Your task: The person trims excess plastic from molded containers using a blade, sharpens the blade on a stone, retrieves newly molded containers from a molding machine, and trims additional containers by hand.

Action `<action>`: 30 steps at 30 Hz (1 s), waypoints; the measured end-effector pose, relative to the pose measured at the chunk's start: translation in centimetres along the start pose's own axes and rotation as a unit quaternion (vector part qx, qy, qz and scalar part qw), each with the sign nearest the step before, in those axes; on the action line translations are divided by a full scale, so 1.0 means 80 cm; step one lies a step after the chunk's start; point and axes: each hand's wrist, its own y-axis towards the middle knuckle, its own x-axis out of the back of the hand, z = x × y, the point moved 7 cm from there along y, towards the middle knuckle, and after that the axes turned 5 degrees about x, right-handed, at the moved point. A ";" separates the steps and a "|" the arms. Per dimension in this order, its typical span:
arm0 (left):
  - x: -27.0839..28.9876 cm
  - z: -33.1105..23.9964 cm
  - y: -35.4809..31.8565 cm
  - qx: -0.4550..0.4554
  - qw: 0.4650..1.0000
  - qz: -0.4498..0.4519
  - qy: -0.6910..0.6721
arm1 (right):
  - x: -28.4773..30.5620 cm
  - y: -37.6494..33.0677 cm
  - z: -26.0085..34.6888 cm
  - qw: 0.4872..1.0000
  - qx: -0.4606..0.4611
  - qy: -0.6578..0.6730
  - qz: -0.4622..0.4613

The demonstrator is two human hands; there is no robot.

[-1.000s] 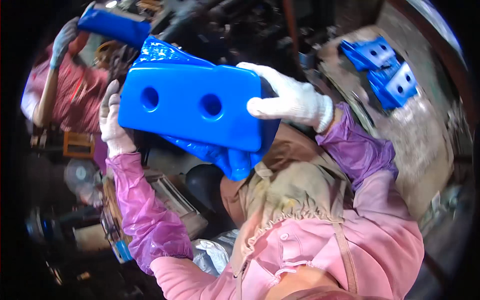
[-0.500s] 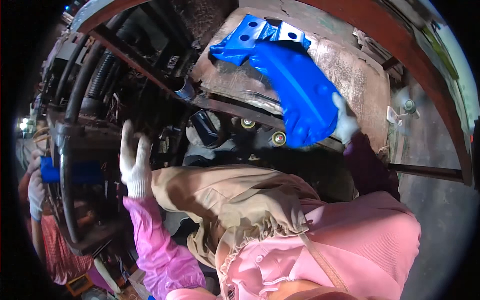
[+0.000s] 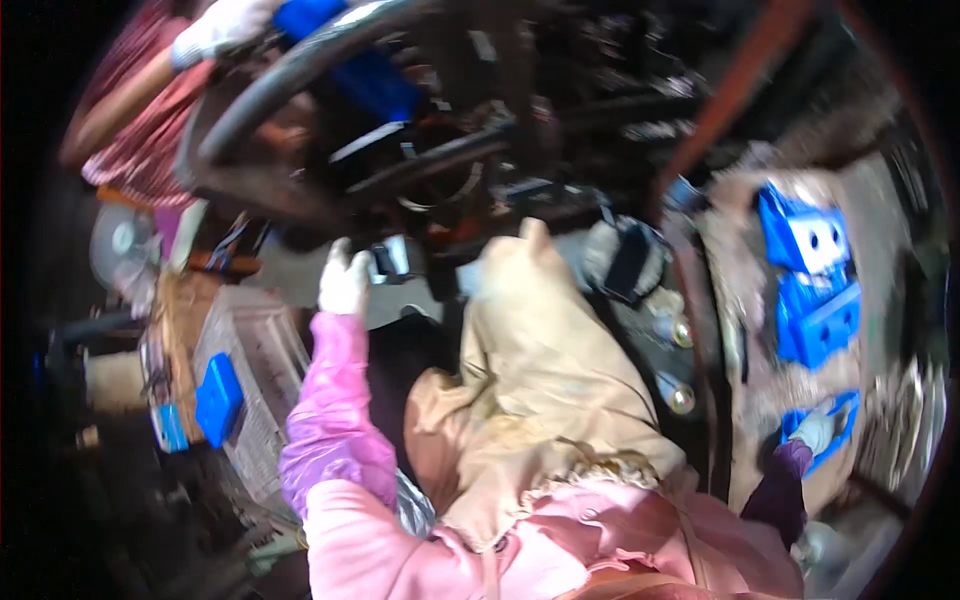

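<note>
A glossy blue moulded plastic piece with a glare-whitened face and two round dark holes (image 3: 808, 235) lies on the counter (image 3: 738, 245), whose top is a worn, brown, cardboard-like sheet. Just beside it sits a second blue moulded plastic piece with a blocky front (image 3: 825, 322), its own hollows softened by blur. Nearer the person, on the same counter, is a blue plastic piece that shows as a thin, curved outline (image 3: 848, 418). A flat, angular blue slab (image 3: 218, 400) rests at a grey, rough-textured box (image 3: 262, 352) on the left. The person wears a gathered tan cloth apron (image 3: 555, 345) and a shiny, wrinkled purple-pink sleeve (image 3: 345, 400).

The outlined piece is partly covered by the right hand, so its full shape cannot be made out. At the upper left, a curved grey metal bar (image 3: 290, 75) crosses in front of a co-worker's blue piece (image 3: 375, 80), and the co-worker's white-gloved hand (image 3: 225, 28) is cut by the upper edge. The machinery around there sinks into darkness and smear.

The left hand (image 3: 345, 280), in a white knit glove, is raised and released, fingers parted, with nothing visible in it. The right hand (image 3: 816, 432), in a pale glove, touches the outlined blue piece; whether its fingers grasp or merely rest there cannot be told
</note>
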 end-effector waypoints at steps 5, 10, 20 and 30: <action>0.043 -0.046 0.005 0.011 0.970 -0.083 -0.226 | 0.096 -0.130 0.559 0.756 0.423 0.411 0.284; 0.059 -0.164 0.077 -0.280 0.949 -0.148 0.011 | 0.173 -0.289 0.912 0.658 0.493 0.363 0.439; -0.049 -0.209 0.246 -0.189 0.922 0.107 0.320 | 0.125 -0.366 1.158 0.600 0.658 0.436 0.128; -0.045 -0.206 0.254 -0.171 0.921 0.200 0.286 | 0.114 -0.349 1.163 0.644 0.594 0.320 0.360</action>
